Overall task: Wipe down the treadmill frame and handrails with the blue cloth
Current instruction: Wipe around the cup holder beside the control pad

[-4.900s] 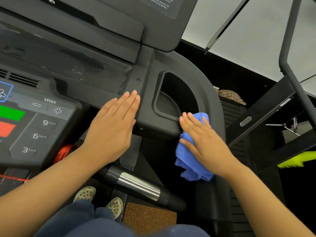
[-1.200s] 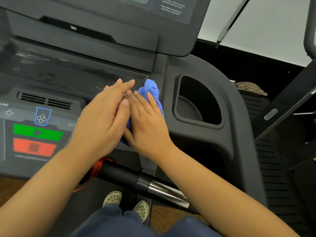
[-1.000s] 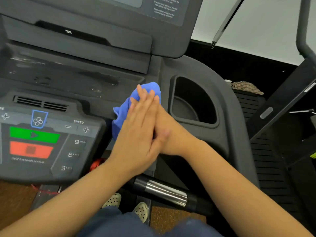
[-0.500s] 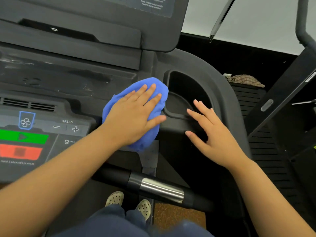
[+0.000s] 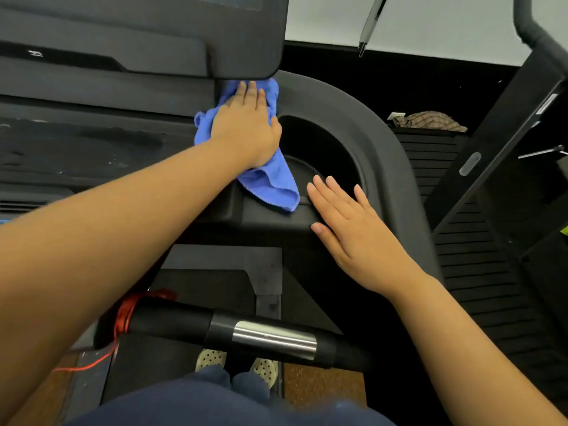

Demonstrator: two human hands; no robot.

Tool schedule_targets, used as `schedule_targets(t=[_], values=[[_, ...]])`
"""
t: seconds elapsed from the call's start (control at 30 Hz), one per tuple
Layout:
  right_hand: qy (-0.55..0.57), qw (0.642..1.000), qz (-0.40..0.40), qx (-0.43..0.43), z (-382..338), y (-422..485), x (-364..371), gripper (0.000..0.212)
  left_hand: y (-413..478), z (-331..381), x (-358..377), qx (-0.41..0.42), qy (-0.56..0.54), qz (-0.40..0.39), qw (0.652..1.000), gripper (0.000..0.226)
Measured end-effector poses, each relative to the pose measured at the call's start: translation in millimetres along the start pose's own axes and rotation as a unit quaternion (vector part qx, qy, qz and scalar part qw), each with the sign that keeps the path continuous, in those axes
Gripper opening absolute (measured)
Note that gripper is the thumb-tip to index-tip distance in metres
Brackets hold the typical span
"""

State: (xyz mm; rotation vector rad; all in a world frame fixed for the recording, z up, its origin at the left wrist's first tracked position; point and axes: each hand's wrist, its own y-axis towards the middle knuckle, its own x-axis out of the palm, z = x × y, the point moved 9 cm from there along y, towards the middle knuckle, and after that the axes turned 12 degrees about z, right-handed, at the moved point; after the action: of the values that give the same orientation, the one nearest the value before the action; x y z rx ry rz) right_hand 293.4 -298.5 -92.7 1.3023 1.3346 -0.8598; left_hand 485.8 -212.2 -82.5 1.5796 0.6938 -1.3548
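Note:
The blue cloth (image 5: 270, 182) lies on the dark treadmill console frame (image 5: 378, 130), just left of the cup holder recess (image 5: 322, 149). My left hand (image 5: 246, 124) presses flat on the cloth with straight fingers, fingertips reaching under the lower edge of the display panel (image 5: 153, 32). A loose corner of the cloth hangs over the frame's front ledge. My right hand (image 5: 350, 229) rests flat and open on the frame at the near rim of the cup holder, holding nothing.
A black handrail with a metal pulse sensor (image 5: 273, 336) crosses below my arms, with a red cord (image 5: 126, 315) wound at its left end. A neighbouring machine's ribbed deck (image 5: 473, 256) stands at the right. My shoes (image 5: 236, 361) show on the belt below.
The cloth passed from my right hand to my left. My left hand has since pushed it up the frame to the display's lower edge, while my right hand settled flat by the cup holder.

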Motion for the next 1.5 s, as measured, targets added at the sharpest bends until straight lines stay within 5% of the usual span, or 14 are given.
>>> schedule_targets(t=[0.17,0.33,0.4,0.67,0.83,1.17,1.3,1.4,1.5], values=[[0.002,1.000,-0.002,0.006,-1,0,0,0.057,38,3,-4,-0.027,0.002,-0.015,1.000,0.044],[-0.003,1.000,-0.005,0.008,-2,1,0,0.055,81,-4,6,-0.065,-0.108,-0.006,0.992,0.036],[0.001,1.000,-0.011,0.008,-1,1,1,0.054,88,10,6,-0.011,-0.131,-0.008,0.991,0.047],[0.022,1.000,-0.017,0.008,2,2,3,0.058,71,82,-3,0.185,-0.207,-0.078,0.957,0.030],[0.032,0.999,-0.004,0.006,4,3,2,0.058,57,70,11,0.154,-0.145,-0.108,0.971,0.059],[0.196,0.971,0.103,0.095,17,1,-17,0.043,1,39,1,0.125,-0.115,-0.130,0.977,0.059],[0.235,0.955,0.143,0.114,21,-1,-25,0.037,-37,49,-19,0.268,-0.043,-0.098,0.957,0.068],[0.258,0.945,0.155,0.130,25,-2,-29,0.036,-72,59,-16,0.356,0.008,-0.189,0.915,0.059],[0.248,0.950,0.142,0.127,22,-2,-26,0.036,-60,59,1,0.312,0.073,-0.296,0.900,0.067]])
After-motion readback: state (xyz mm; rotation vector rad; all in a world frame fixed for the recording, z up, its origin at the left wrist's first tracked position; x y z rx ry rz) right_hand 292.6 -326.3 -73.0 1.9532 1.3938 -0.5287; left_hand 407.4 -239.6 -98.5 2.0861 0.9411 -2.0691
